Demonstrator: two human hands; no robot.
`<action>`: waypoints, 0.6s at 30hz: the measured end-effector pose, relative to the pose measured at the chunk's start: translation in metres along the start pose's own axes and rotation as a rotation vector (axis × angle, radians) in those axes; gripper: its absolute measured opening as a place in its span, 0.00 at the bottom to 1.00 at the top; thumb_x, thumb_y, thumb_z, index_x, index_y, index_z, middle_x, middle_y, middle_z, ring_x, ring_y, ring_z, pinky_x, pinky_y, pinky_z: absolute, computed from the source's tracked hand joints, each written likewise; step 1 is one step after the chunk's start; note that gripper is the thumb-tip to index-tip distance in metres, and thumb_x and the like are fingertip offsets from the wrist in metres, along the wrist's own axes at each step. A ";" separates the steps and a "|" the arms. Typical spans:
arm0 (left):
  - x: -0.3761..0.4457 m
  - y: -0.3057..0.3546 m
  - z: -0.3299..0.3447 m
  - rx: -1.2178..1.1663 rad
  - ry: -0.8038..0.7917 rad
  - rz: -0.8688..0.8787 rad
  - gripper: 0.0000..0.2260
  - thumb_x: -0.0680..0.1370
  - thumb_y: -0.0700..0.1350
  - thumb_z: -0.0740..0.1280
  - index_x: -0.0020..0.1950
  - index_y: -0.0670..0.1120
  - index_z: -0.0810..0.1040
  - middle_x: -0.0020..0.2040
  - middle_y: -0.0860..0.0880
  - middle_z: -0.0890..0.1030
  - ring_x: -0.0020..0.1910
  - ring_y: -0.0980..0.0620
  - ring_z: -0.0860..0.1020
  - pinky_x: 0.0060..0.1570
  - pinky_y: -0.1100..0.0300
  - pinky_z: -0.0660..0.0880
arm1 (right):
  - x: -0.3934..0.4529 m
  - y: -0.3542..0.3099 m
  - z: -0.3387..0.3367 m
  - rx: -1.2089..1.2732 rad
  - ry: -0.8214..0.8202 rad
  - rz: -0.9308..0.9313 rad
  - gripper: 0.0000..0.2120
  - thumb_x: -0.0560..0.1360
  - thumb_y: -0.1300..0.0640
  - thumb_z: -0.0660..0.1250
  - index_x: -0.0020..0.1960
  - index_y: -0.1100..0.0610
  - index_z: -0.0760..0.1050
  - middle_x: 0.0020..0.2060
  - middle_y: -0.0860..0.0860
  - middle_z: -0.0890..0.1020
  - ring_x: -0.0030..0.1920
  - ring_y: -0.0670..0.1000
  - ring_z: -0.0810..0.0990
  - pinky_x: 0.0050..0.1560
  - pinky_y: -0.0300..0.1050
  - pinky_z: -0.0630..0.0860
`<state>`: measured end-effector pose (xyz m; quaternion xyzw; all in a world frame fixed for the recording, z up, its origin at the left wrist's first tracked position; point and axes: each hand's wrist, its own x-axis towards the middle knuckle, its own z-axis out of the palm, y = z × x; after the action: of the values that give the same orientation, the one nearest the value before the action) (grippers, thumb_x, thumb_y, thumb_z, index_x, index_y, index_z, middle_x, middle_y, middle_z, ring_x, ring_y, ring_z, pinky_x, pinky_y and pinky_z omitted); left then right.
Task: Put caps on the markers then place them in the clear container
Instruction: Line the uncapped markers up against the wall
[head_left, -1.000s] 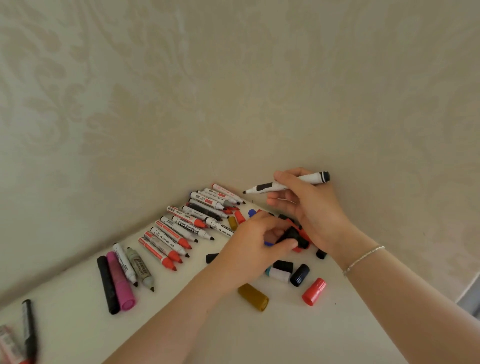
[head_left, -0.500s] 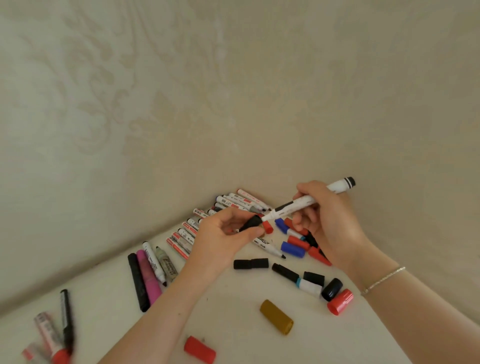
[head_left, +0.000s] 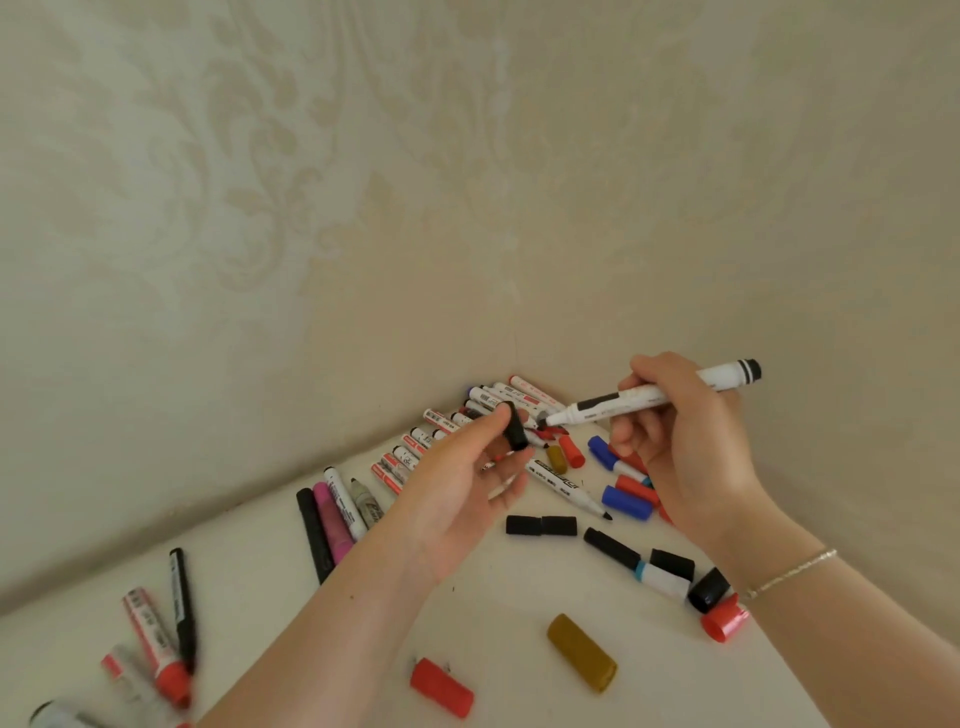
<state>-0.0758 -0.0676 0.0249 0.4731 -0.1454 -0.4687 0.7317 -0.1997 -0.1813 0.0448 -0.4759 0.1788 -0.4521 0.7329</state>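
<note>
A black cap (head_left: 516, 427) was pinched in the grip of the left hand (head_left: 457, 499), between thumb and forefinger, and held above the surface (head_left: 498, 613). Just right of it, a white marker with black bands (head_left: 649, 397) was held in the curled fingers of the right hand (head_left: 685, 457), its bare tip pointed at the cap, close to it but not yet inside. A thin bracelet (head_left: 792, 571) was noted on the right wrist.

Directly beyond and below the two grips, a row of uncapped markers (head_left: 467, 421) was laid out toward the wall (head_left: 363, 208). Under the right hand lay blue caps (head_left: 626, 501) and red ones. Nearer the person than the grips, black caps (head_left: 541, 525), a mustard cap (head_left: 582, 652) and a red cap (head_left: 441, 687) were scattered on the surface. Left of the left forearm, a black marker (head_left: 314, 535) and a pink marker (head_left: 332, 522) lay side by side; further left, more markers were blurred. The clear container was not identified in view.
</note>
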 end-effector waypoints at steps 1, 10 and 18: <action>0.000 0.000 -0.001 -0.042 -0.001 -0.036 0.06 0.74 0.46 0.69 0.46 0.43 0.83 0.38 0.48 0.82 0.39 0.52 0.82 0.49 0.56 0.77 | 0.000 0.001 0.002 -0.005 -0.005 -0.007 0.13 0.76 0.63 0.61 0.33 0.62 0.69 0.21 0.54 0.69 0.20 0.51 0.70 0.23 0.41 0.69; -0.001 0.001 0.003 -0.137 -0.036 -0.099 0.06 0.75 0.43 0.69 0.47 0.40 0.80 0.42 0.43 0.83 0.41 0.50 0.83 0.46 0.53 0.78 | 0.001 0.005 0.004 -0.123 0.008 -0.065 0.13 0.76 0.63 0.62 0.34 0.63 0.71 0.26 0.60 0.68 0.20 0.51 0.70 0.22 0.41 0.70; -0.004 -0.002 0.002 -0.044 -0.144 -0.152 0.07 0.75 0.40 0.65 0.49 0.39 0.79 0.40 0.43 0.82 0.34 0.51 0.80 0.30 0.61 0.77 | 0.000 0.005 0.009 -0.278 -0.093 -0.085 0.12 0.77 0.63 0.62 0.36 0.67 0.71 0.19 0.56 0.73 0.19 0.51 0.69 0.21 0.41 0.68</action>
<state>-0.0801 -0.0653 0.0250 0.4316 -0.1511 -0.5588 0.6918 -0.1907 -0.1758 0.0449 -0.6005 0.1854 -0.4310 0.6476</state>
